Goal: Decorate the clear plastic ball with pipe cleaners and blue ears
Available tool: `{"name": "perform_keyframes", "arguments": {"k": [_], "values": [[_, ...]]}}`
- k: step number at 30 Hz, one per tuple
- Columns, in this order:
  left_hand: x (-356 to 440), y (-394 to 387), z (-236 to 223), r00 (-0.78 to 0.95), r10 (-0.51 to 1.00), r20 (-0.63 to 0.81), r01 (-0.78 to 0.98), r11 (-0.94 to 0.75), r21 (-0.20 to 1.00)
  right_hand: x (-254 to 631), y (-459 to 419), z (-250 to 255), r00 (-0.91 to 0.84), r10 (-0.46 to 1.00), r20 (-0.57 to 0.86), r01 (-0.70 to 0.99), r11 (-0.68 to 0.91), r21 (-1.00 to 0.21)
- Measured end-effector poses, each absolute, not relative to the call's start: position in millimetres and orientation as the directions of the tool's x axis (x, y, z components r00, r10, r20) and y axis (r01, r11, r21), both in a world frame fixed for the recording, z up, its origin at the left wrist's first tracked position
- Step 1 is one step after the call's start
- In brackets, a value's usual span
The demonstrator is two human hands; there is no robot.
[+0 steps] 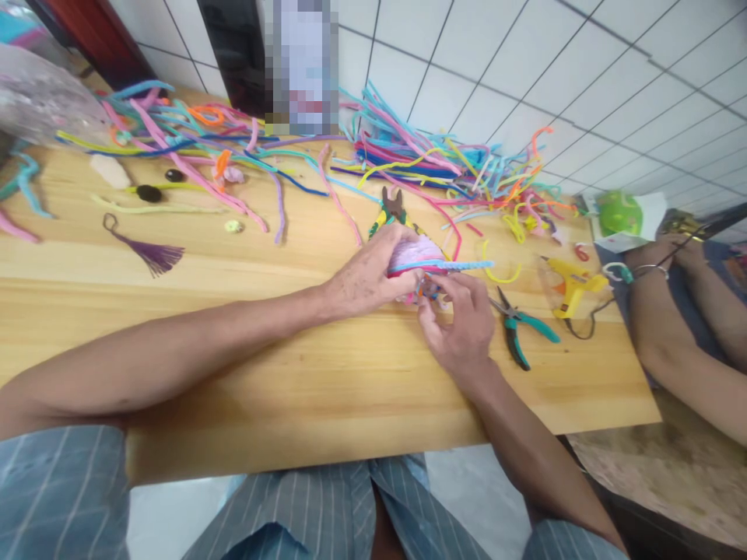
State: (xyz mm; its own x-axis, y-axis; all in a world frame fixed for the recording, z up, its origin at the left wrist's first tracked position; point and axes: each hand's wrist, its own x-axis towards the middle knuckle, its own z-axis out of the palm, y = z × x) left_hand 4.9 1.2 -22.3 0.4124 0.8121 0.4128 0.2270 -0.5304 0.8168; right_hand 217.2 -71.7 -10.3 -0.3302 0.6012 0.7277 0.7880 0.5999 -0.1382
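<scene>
While the wooden counter (245, 389) spans my head view, I log pipe cleaners (408, 163) heaped along its far side; left hand (367, 278), grip clasping the lilac bundle (415, 253) near mid-counter; right hand (465, 327), grip pinching the bundle's lower edge; teal-handled pliers (512, 334), just right of that hand.

Strips (408, 159) are lying along the back of the desk (280, 404), before the wall (467, 62). A tassel (150, 253) is lying left of the bundle (416, 253), pliers (512, 314) right, a glue gun (575, 286) sitting farther right. Partly hidden cutters (393, 204) seem to be lying just behind the bundle.
</scene>
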Motion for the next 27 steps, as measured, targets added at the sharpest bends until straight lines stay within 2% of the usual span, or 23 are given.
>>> {"name": "perform_keyframes", "arguments": {"k": [7, 14, 22, 27], "values": [[6.7, -1.2, -24.0, 0.381, 0.829, 0.41, 0.243, -0.518, 0.82, 216.7, -71.0, -11.7, -0.315, 0.626, 0.714, 0.781, 0.598, -0.181], [7.3, -1.3, -26.6, 0.365, 0.838, 0.406, 0.245, -0.508, 0.826, 215.8, -69.3, -11.5, -0.318, 0.624, 0.714, 0.793, 0.587, -0.161], [5.6, -1.1, -23.8, 0.358, 0.854, 0.378, 0.218, -0.47, 0.855, 216.8, -68.6, -12.3, -0.306, 0.669, 0.677, 0.796, 0.57, -0.203], [8.3, -2.6, -23.4, 0.323, 0.875, 0.36, 0.228, -0.441, 0.868, 219.1, -68.2, -16.0, -0.248, 0.644, 0.724, 0.763, 0.591, -0.264]]}}
